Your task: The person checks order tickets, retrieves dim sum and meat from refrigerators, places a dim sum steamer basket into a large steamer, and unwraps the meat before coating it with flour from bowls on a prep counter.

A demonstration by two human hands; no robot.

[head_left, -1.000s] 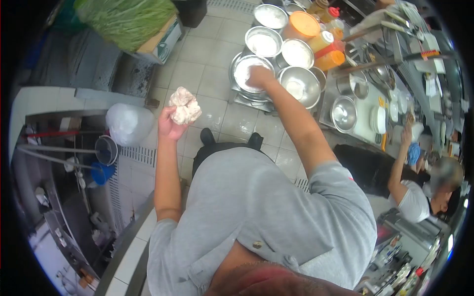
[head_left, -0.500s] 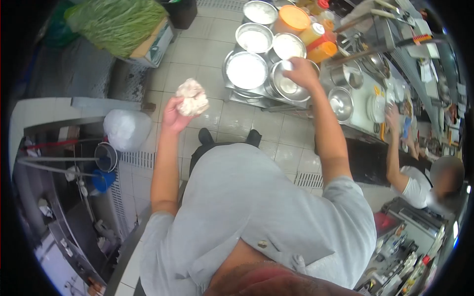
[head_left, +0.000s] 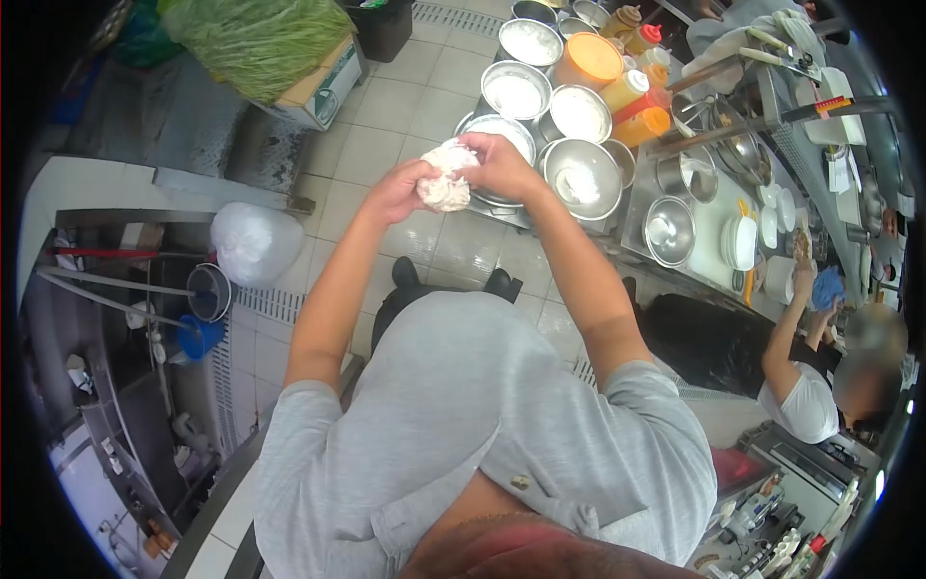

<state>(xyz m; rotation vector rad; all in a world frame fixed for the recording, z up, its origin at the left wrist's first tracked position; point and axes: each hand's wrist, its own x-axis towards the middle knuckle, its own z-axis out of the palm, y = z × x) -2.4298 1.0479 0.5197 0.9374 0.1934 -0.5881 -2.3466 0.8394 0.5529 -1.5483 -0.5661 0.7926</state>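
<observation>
A pale, lumpy piece of food (head_left: pixel 447 181) is held between both hands, in front of the nearest metal bowls. My left hand (head_left: pixel 400 191) grips its left side with closed fingers. On its upper right side, my right hand (head_left: pixel 497 166) is closed on the same piece. Just behind the hands stands a round metal bowl of white powder (head_left: pixel 511 133), partly hidden by my right hand. To its right is a wider metal bowl (head_left: pixel 583 180) with a little white stuff at its bottom. More bowls of white contents (head_left: pixel 515 91) (head_left: pixel 577 114) stand farther back.
An orange-lidded tub (head_left: pixel 588 61) and sauce bottles (head_left: pixel 641 125) stand behind the bowls. An empty metal bowl (head_left: pixel 669 232) and stacked white plates (head_left: pixel 739 243) are on the right counter. A co-worker (head_left: pixel 801 394) holds a blue cloth there. Leafy greens (head_left: pixel 253 43) lie upper left.
My right hand has left the wide bowl and moved left onto the pale piece. My left hand has carried the piece right, toward the bowls. The co-worker's arms have shifted.
</observation>
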